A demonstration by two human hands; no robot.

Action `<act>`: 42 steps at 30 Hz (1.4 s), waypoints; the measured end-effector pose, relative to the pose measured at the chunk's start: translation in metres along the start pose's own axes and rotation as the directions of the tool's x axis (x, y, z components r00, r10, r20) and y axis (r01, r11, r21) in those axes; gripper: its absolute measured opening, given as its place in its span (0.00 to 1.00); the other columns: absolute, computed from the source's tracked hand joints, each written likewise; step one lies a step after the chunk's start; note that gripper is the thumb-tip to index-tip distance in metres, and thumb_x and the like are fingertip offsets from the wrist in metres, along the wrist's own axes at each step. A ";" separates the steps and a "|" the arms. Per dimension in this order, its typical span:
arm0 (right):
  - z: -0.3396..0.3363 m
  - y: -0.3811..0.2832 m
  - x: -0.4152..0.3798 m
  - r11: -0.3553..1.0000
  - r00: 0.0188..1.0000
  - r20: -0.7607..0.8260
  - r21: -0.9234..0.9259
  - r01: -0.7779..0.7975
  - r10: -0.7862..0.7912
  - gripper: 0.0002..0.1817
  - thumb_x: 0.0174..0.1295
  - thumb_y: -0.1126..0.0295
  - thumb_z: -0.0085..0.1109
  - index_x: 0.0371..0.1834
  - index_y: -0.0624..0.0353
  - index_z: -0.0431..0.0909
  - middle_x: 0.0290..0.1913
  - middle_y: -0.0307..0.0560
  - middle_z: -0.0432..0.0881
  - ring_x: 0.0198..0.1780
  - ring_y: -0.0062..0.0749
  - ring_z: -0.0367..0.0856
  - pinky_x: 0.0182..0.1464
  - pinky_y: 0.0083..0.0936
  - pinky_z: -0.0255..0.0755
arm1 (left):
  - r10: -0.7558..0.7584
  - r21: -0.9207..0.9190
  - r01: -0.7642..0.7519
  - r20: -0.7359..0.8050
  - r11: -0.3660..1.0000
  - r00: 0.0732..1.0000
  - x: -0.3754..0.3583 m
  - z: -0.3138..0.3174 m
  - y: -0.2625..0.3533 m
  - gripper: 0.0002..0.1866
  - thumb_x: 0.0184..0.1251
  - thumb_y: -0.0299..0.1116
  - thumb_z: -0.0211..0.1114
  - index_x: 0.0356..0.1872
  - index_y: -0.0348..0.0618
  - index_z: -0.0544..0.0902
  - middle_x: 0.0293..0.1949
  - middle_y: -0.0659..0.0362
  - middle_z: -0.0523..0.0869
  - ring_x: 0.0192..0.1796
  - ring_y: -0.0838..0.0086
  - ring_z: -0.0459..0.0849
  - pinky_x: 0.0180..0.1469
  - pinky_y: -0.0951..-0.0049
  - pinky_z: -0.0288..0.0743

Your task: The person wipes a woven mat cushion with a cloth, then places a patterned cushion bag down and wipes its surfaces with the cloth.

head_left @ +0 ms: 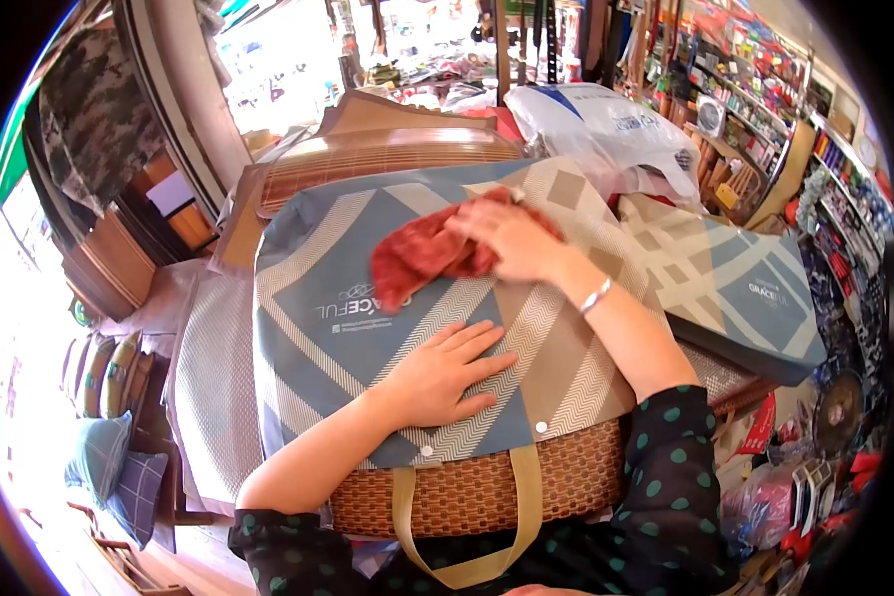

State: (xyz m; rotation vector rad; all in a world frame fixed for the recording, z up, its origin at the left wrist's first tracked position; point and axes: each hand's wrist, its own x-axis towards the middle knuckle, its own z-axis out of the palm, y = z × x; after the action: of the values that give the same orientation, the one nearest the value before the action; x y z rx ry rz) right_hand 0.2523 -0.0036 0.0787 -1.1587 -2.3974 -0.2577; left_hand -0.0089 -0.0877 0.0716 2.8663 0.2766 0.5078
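A large blue, beige and white patterned bag (pixel 556 368) lies flat in front of me, its "GRACEFUL" lettering upside down. From its near edge a tan strap handle (pixel 529 497) loops toward my body. My left hand (pixel 447 375) rests flat on the lower middle of the bag, fingers spread and holding nothing. Farther up, my right hand (pixel 512 238) is pressed over a crumpled dark red cloth (pixel 417 258) on the bag's surface. That hand is slightly blurred, and its fingertips lie on the cloth. A silver bracelet circles the right wrist.
Brown woven wicker (pixel 576 467) shows under the bag's near edge. A second patterned bag (pixel 755 298) lies at the right, and a white plastic package (pixel 606 129) sits behind. Rolled bamboo matting (pixel 387 164) is at the back. Cushions (pixel 99 452) stand lower left; crowded shelves line the right.
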 end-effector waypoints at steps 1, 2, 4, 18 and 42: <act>-0.002 -0.025 0.006 0.998 0.990 0.133 0.058 0.030 -0.037 0.39 0.54 0.67 0.67 0.74 0.41 0.70 0.71 0.49 0.72 0.73 0.45 0.65 0.72 0.51 0.60 | 0.013 0.010 -0.013 0.010 1.000 1.000 0.000 0.002 -0.001 0.30 0.69 0.46 0.65 0.71 0.51 0.74 0.74 0.45 0.69 0.77 0.50 0.65 0.78 0.49 0.56; -0.004 -0.052 0.003 0.997 0.991 0.110 0.035 0.072 -0.076 0.32 0.55 0.61 0.70 0.67 0.42 0.76 0.65 0.45 0.76 0.71 0.41 0.67 0.70 0.49 0.60 | 0.026 0.018 -0.026 0.023 0.999 0.999 0.000 0.004 -0.001 0.30 0.69 0.46 0.64 0.71 0.51 0.73 0.74 0.45 0.68 0.77 0.51 0.65 0.78 0.49 0.56; 0.002 -0.070 0.003 0.972 0.982 0.108 0.195 0.129 -0.152 0.25 0.55 0.56 0.72 0.57 0.43 0.81 0.59 0.41 0.78 0.68 0.38 0.69 0.67 0.46 0.61 | 0.010 0.003 -0.010 0.019 1.000 1.000 -0.001 0.005 0.001 0.30 0.70 0.46 0.64 0.72 0.51 0.73 0.74 0.45 0.68 0.77 0.51 0.64 0.78 0.49 0.55; 0.003 -0.029 0.008 0.992 0.990 0.069 0.036 -0.123 0.120 0.18 0.57 0.55 0.69 0.43 0.53 0.80 0.55 0.49 0.83 0.55 0.50 0.80 0.55 0.42 0.73 | 0.017 -0.002 -0.017 -0.032 1.000 0.999 -0.003 0.011 -0.004 0.28 0.71 0.47 0.63 0.71 0.53 0.74 0.73 0.47 0.70 0.77 0.52 0.65 0.78 0.50 0.57; 0.002 0.008 0.001 0.934 0.945 -0.145 -0.170 -0.316 0.293 0.18 0.59 0.60 0.66 0.53 0.50 0.83 0.49 0.50 0.80 0.50 0.49 0.84 0.49 0.41 0.80 | 0.009 -0.077 -0.019 -0.121 0.997 0.993 -0.003 0.021 -0.010 0.24 0.72 0.46 0.63 0.66 0.50 0.79 0.72 0.45 0.71 0.76 0.54 0.65 0.78 0.50 0.54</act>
State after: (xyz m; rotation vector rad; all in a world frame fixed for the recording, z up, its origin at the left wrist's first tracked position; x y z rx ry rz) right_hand 0.2575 0.0028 0.0766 -1.5382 -2.0885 -0.4467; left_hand -0.0058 -0.0821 0.0486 2.7687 0.2507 0.6809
